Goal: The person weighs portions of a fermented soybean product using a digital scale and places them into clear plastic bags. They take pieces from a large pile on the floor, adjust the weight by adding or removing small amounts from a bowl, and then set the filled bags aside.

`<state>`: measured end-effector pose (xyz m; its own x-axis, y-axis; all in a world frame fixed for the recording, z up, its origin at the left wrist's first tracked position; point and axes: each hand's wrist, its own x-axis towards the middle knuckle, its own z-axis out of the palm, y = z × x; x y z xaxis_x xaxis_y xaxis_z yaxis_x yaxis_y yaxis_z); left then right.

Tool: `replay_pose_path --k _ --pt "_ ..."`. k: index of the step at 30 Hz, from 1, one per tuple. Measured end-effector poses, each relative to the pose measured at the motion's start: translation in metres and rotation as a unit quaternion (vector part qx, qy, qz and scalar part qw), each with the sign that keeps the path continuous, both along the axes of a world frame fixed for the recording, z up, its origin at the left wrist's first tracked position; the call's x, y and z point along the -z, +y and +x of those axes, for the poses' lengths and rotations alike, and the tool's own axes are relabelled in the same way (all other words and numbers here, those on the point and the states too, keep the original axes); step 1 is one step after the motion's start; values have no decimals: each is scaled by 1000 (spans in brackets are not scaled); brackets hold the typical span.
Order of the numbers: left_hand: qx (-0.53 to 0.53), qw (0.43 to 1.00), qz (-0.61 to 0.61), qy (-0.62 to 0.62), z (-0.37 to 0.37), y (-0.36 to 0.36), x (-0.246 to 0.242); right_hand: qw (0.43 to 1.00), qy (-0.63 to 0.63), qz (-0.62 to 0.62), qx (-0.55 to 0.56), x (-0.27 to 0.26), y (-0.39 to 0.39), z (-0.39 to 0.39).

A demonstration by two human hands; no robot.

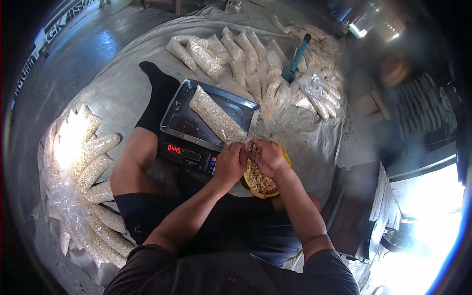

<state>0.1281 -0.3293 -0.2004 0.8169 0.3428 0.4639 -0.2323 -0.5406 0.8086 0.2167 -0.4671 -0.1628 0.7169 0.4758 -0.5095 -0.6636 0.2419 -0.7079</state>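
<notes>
A long clear plastic bag of pale, crumbly pieces [217, 116] lies slantwise on a metal tray [173, 110], its near end over the tray's edge. The tray rests on a black digital scale [188, 156] with lit red digits. My left hand [231, 162] grips the bag's near end, fingers closed. Some of the pieces are in my right hand [268, 156], held at the bag's mouth beside the left. Below the right hand stands a yellow basin [287, 155] holding more of the same pieces; my right hand and forearm hide part of it.
Many filled plastic bags [92, 177] lie at the left, and more [243, 55] beyond the tray. A teal-handled tool [298, 59] stands among the far bags. The bags lie on a grey sheet [125, 81]. A dark wooden box-like piece [356, 210] is at the right.
</notes>
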Motion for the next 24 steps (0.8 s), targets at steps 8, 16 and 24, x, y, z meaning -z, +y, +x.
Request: replay_pose_path --k 8,16,24 --pt "23 997 -73 0 -5 -6 1 951 -178 -249 -48 6 0 4" --pt "48 997 -64 10 -10 -10 1 718 -528 -453 10 -19 -28 -32" --pt "288 923 -25 254 -74 19 -62 660 -532 -528 46 -15 -67 -27"
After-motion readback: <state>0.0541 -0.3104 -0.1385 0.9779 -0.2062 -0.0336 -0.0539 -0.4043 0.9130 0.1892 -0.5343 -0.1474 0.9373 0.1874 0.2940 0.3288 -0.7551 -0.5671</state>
